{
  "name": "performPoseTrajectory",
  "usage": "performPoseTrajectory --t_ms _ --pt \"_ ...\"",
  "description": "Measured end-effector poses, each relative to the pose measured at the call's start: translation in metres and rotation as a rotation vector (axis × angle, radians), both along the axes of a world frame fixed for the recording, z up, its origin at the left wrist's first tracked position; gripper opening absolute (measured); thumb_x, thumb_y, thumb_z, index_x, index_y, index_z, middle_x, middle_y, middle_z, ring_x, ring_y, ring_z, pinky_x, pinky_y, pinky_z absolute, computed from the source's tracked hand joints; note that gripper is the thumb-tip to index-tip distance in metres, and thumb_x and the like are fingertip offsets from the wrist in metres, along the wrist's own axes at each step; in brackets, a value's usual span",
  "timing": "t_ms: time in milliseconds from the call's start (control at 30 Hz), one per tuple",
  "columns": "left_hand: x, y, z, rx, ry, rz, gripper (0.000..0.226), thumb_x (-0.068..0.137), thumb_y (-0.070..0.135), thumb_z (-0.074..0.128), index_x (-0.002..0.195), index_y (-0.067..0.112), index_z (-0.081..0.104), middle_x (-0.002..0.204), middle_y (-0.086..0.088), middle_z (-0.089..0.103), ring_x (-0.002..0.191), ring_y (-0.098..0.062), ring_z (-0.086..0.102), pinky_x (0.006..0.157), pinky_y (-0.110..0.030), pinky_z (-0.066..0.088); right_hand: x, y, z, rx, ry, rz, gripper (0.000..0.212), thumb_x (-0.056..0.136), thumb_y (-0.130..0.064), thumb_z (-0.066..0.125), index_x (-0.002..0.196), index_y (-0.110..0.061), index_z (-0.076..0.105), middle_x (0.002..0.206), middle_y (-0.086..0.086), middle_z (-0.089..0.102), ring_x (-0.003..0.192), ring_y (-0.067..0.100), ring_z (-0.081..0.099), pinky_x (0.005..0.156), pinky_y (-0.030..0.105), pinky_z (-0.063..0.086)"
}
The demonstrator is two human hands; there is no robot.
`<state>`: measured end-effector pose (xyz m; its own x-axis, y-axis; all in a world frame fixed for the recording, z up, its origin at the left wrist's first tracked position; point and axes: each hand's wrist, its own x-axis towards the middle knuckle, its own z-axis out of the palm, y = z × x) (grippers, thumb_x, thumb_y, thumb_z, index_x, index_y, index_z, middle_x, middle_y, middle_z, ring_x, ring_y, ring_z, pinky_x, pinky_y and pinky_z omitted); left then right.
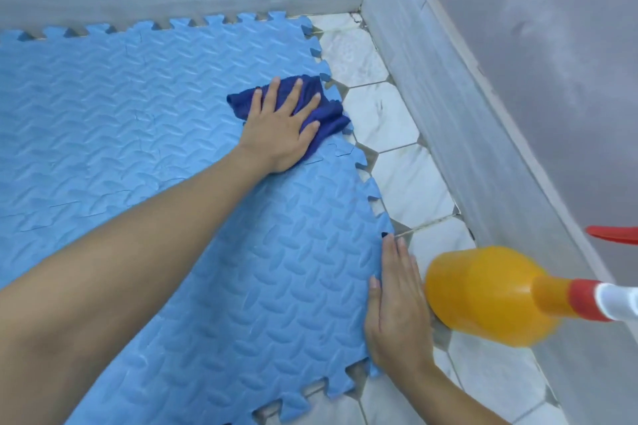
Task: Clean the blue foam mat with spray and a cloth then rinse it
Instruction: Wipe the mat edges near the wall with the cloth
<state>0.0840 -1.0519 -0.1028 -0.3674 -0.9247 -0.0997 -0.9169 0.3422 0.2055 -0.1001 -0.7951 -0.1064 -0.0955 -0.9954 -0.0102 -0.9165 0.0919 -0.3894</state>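
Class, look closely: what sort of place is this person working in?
Probably a tiled floor corner in a home. Clues: white hexagonal floor tiles, a grey wall with a skirting strip, and a blue foam mat laid on the floor.

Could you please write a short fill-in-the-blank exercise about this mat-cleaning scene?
1. The left hand presses a dark blue ____ onto the foam mat.
2. The right hand lies flat at the mat's ____.
3. The spray bottle beside it is ____ in colour.

Missing words: cloth; edge; orange
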Motion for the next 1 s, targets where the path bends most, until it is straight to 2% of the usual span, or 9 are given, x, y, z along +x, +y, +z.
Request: performPoseTrajectory --t_ms 100,200,300,367,533,667,767,900,1000 --pt "0.033 0.065 0.001 -0.041 -0.013 -0.348 0.057 0.098 0.052 0.012 0.152 0.034 0.013 0.162 -0.002 0.011 0.148 -0.031 0.003 0.119 -0.048 0.006 -0.001 0.001 -0.001 -0.018 -0.105 -0.066 0.061 0.098 -0.028 0.029 0.154 -0.007 0.016 0.160 0.002 0.020 0.149 0.010 0.010 0.120 0.022 0.009" --pt "0.075 0.155 0.014 -0.057 -0.054 -0.739 0.056 0.098 0.053 0.027 0.151 0.033 0.026 0.160 -0.002 0.020 0.146 -0.035 0.015 0.112 -0.052 0.019 0.000 0.002 -0.003 -0.062 -0.142 -0.100 0.064 0.096 -0.024 0.034 0.154 -0.007 0.013 0.160 0.006 0.022 0.150 0.012 0.011 0.120 0.025 0.013" --pt "0.076 0.163 0.016 -0.124 -0.090 -0.934 0.055 0.096 0.056 0.034 0.149 0.040 0.028 0.158 0.000 0.025 0.143 -0.037 0.021 0.109 -0.055 0.021 0.001 0.001 -0.003 -0.071 -0.102 -0.071 0.064 0.094 -0.020 0.037 0.152 0.000 0.017 0.159 0.011 0.025 0.150 0.019 0.015 0.119 0.033 0.019" --pt "0.043 0.135 0.009 -0.142 -0.077 -0.915 0.054 0.097 0.055 0.030 0.149 0.041 0.026 0.159 0.000 0.022 0.144 -0.038 0.019 0.110 -0.056 0.019 0.002 -0.002 -0.003 -0.069 -0.085 -0.067 0.064 0.093 -0.019 0.038 0.151 0.003 0.020 0.159 0.012 0.024 0.149 0.020 0.016 0.120 0.034 0.019" --pt "-0.058 0.023 0.003 -0.060 -0.095 -0.512 0.063 0.093 0.057 0.008 0.148 0.037 0.031 0.157 0.000 0.028 0.145 -0.034 0.019 0.116 -0.051 0.014 0.000 -0.006 0.001 -0.041 -0.034 -0.058 0.064 0.093 -0.021 0.036 0.150 0.004 0.021 0.159 0.012 0.020 0.150 0.019 0.012 0.121 0.035 0.015" --pt "-0.061 -0.033 0.014 0.040 0.040 -0.328 0.063 0.098 0.045 0.013 0.150 0.013 0.029 0.158 -0.010 0.024 0.148 -0.027 0.010 0.119 -0.035 0.009 -0.001 -0.006 0.005 -0.016 0.006 -0.046 0.063 0.093 -0.021 0.035 0.151 0.002 0.023 0.160 0.011 0.022 0.150 0.019 0.012 0.119 0.040 0.020" --pt "-0.010 0.006 0.028 0.003 0.164 -0.245 0.059 0.101 0.039 0.018 0.150 0.009 0.027 0.159 -0.008 0.019 0.148 -0.028 0.010 0.120 -0.034 0.009 -0.001 -0.006 0.004 -0.024 0.004 -0.053 0.062 0.092 -0.020 0.035 0.151 0.000 0.025 0.159 0.009 0.024 0.150 0.020 0.014 0.118 0.039 0.021" --pt "0.050 0.124 0.018 -0.112 -0.007 -0.431 0.062 0.100 0.048 0.014 0.150 0.015 0.029 0.160 -0.006 0.020 0.146 -0.035 0.014 0.113 -0.052 0.014 0.000 -0.006 0.003 -0.033 -0.019 -0.068 0.063 0.092 -0.023 0.036 0.151 -0.002 0.027 0.159 0.009 0.025 0.150 0.019 0.015 0.118 0.036 0.019" --pt "0.032 0.128 0.001 -0.076 -0.052 -0.384 0.063 0.097 0.054 0.018 0.153 0.025 0.022 0.160 -0.002 0.018 0.145 -0.038 0.017 0.110 -0.063 0.020 -0.001 -0.007 0.003 -0.038 -0.001 -0.051 0.062 0.092 -0.022 0.035 0.151 -0.003 0.028 0.159 0.009 0.026 0.149 0.020 0.016 0.118 0.037 0.020"
